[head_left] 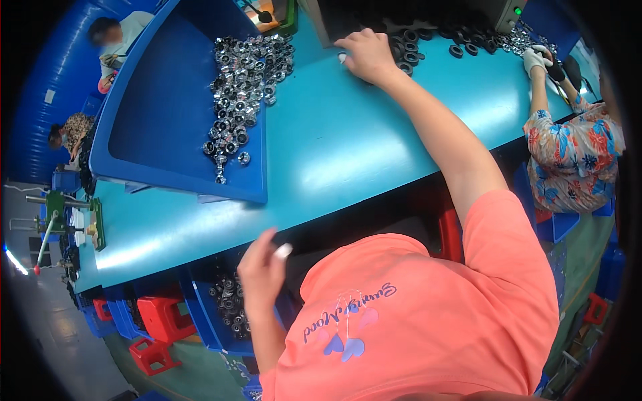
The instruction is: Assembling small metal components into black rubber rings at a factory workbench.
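Observation:
My right hand [370, 59] reaches far over the turquoise table, beside a heap of black rings [403, 50]. Its fingers are apart, one of them tipped with a white cover; the palm side is hidden. Closer to me, my left hand [262, 269] hangs by the table's front edge, over a lower bin of small dark-and-silver parts [229, 301]. It is somewhat blurred, its fingers apart and holding nothing that I can see; a white cover shows on one of them too. Many shiny silver-and-black round parts [241, 93] lie along the right side of a large blue bin [180, 164].
A co-worker's gloved hand [535, 61] works at the table's right end, near more silver parts. A grey metal box [428, 17] stands behind the rings. A green hand press [53, 214] is at far left; red stools [164, 319] stand below. Other people sit beyond the bin.

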A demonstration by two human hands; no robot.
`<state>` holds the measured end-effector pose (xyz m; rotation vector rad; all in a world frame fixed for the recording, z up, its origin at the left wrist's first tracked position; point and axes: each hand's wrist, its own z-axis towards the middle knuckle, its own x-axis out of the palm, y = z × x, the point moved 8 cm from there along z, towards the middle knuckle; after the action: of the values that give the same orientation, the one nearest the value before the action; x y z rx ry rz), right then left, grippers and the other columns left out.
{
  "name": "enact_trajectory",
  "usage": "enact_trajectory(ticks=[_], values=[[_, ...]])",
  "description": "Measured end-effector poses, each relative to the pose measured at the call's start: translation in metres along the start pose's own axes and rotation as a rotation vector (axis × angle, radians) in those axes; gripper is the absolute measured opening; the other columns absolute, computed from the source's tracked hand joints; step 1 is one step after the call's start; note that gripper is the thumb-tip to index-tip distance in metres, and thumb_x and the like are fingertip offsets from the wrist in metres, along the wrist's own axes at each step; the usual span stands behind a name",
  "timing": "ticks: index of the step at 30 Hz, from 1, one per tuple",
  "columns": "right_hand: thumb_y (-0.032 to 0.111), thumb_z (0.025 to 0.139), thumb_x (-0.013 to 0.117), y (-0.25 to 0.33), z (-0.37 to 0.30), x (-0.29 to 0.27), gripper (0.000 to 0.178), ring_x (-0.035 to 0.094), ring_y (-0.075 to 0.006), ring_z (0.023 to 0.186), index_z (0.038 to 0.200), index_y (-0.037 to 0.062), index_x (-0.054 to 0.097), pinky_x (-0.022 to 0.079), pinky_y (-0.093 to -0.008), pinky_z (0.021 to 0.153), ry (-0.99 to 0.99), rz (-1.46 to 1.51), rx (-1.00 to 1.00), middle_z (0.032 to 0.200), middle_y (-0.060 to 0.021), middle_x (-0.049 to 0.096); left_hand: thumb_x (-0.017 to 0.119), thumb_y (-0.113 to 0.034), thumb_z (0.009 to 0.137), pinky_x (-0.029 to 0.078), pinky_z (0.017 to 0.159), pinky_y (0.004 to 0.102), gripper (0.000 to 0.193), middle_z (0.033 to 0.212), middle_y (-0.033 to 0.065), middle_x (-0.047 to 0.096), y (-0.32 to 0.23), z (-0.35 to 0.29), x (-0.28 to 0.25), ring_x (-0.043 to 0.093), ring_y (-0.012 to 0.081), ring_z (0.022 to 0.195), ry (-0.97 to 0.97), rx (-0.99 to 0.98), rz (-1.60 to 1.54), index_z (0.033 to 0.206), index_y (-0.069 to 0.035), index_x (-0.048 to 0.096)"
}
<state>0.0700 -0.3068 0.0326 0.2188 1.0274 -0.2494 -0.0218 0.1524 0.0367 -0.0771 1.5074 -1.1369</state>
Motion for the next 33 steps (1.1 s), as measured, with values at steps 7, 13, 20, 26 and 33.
enact_trajectory(ticks=[7, 13, 20, 26, 33], values=[[0.039, 0.079, 0.076, -0.021, -0.038, -0.027, 0.044, 0.055, -0.0268, 0.116, 0.118, 0.0199, 0.071, 0.038, -0.0429, 0.099, 0.058, 0.008, 0.009, 0.119, -0.0066, 0.064, 0.072, -0.007, 0.086, 0.043, 0.057, 0.0282, 0.023, 0.073, 0.0042, 0.063, -0.133, 0.156, 0.098, 0.054, 0.0119, 0.061, 0.148, 0.497, -0.343, 0.109, -0.004, 0.072], [0.04, 0.077, 0.076, -0.021, -0.027, -0.019, 0.047, 0.054, -0.0273, 0.117, 0.117, 0.016, 0.07, 0.039, -0.0439, 0.097, 0.107, 0.0, 0.171, 0.118, -0.0101, 0.06, 0.07, -0.006, 0.089, 0.044, 0.058, 0.025, 0.02, 0.073, -0.0029, 0.062, -0.085, 0.229, 0.158, 0.053, 0.0049, 0.066, 0.115, 0.222, -0.572, 0.108, -0.004, 0.074], [0.022, 0.072, 0.081, -0.009, -0.023, -0.021, 0.047, 0.06, -0.0282, 0.103, 0.115, 0.01, 0.067, 0.044, -0.0409, 0.09, -0.08, 0.258, -0.002, 0.109, -0.0105, 0.06, 0.062, -0.01, 0.097, 0.049, 0.06, 0.0254, 0.023, 0.082, 0.0017, 0.066, -0.045, 0.244, 0.159, 0.061, 0.0091, 0.071, 0.168, 0.054, -0.668, 0.118, -0.004, 0.069], [0.012, 0.072, 0.081, 0.08, -0.018, -0.07, 0.052, 0.066, -0.0228, 0.094, 0.121, 0.0098, 0.064, 0.054, -0.0358, 0.082, -0.059, 0.737, -0.138, 0.109, -0.0073, 0.064, 0.049, -0.036, 0.106, 0.057, 0.074, 0.0342, 0.051, 0.119, 0.011, 0.063, -0.037, 0.254, 0.155, 0.065, 0.0197, 0.1, 0.302, -0.14, -1.482, 0.145, -0.005, 0.044], [0.024, 0.085, 0.069, 0.061, 0.003, -0.031, 0.04, 0.062, -0.0269, 0.111, 0.124, 0.0139, 0.068, 0.05, -0.0409, 0.095, 0.031, 0.807, -0.066, 0.12, -0.0085, 0.066, 0.04, -0.03, 0.108, 0.055, 0.084, 0.04, 0.044, 0.124, 0.0218, 0.06, -0.012, 0.267, 0.153, 0.063, 0.0245, 0.099, 0.291, -0.062, -1.829, 0.143, -0.003, 0.043]])
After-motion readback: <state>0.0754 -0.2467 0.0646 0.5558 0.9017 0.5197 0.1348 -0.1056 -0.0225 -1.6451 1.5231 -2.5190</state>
